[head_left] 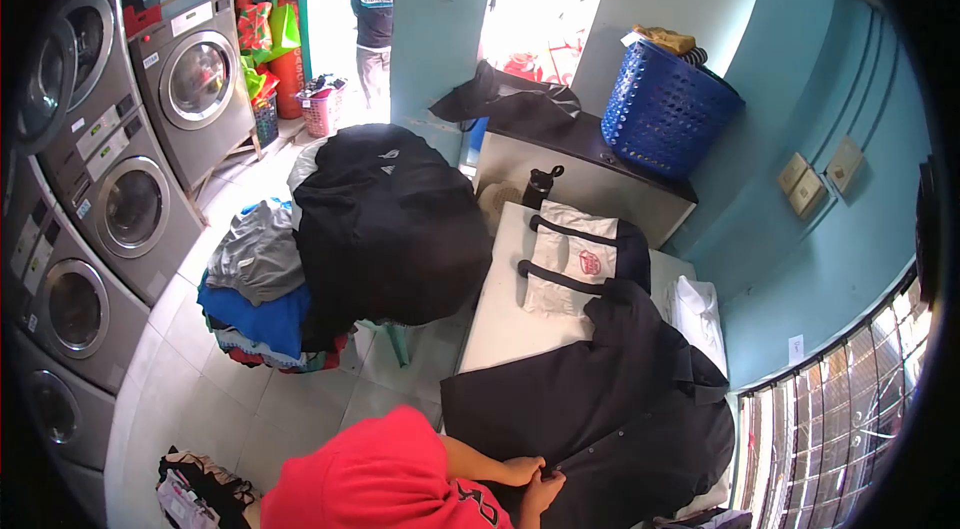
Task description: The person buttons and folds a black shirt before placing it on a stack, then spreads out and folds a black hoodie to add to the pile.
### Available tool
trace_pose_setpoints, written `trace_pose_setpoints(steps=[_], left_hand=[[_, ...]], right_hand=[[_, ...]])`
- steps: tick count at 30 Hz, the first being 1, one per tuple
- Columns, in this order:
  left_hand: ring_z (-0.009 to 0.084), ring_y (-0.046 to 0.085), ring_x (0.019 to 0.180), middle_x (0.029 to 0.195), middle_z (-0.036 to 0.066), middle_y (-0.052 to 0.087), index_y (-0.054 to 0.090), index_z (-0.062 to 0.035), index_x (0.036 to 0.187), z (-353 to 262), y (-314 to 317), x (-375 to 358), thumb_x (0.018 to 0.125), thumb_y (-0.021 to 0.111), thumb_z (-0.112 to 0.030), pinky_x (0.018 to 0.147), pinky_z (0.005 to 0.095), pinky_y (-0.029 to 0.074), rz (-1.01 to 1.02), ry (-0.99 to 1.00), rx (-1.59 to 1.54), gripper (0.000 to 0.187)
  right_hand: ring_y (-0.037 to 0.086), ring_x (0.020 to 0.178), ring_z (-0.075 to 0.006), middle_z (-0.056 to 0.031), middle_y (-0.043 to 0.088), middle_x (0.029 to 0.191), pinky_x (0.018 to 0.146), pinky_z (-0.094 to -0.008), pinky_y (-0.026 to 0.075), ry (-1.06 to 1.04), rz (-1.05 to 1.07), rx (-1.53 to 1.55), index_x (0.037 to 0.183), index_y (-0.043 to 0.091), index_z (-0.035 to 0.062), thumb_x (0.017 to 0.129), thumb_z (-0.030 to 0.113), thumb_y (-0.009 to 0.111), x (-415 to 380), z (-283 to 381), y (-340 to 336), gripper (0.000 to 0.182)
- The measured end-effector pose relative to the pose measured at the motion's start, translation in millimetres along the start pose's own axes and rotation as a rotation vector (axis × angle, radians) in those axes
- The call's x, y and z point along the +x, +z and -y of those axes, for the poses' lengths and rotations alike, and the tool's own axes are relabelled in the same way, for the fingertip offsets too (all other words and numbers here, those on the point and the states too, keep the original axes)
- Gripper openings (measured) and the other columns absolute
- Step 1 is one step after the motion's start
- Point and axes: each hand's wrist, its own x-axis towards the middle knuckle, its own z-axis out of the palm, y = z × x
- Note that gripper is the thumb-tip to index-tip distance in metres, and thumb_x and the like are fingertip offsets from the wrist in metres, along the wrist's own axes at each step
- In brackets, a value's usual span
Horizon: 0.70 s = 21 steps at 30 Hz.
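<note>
Two hands (523, 470), one buttoned shirt (630, 399), one tote (572, 239) with two handles (570, 279), one bottle (539, 191). One blue basket (660, 114), one pink basket (320, 116), one dark basket (266, 122) — three total. Machines (198, 79), at least five — exact number unclear at left edge. At least three wall plates (793, 173), one orange cylinder (289, 84), one person (375, 24).

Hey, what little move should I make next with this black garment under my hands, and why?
I'd probably shift your left hand and right hand along to the nearby button-like dot. Both hands sit close together on the black garment, and the dot lies just beyond them; whether it's fastened is too small to tell.
</note>
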Motion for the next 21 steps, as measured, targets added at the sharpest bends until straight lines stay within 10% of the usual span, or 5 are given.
trace_pose_setpoints(steps=[21], left_hand=[[0.023,0.056,0.085,0.089,0.01,0.059,0.052,-0.0037,0.096,50.6,-63.8,-64.8,0.075,0.044,-0.006,0.073,0.0336,0.044,0.025,0.201,-0.159,0.023]], right_hand=[[0.056,0.082,-0.0379,-0.0256,0.057,0.087,0.074,-0.0405,0.045,-0.072,-0.111,-0.327,0.094,0.049,-0.0049,0.067,0.012,0.065,-14.8,15.0,1.7,0.036]])
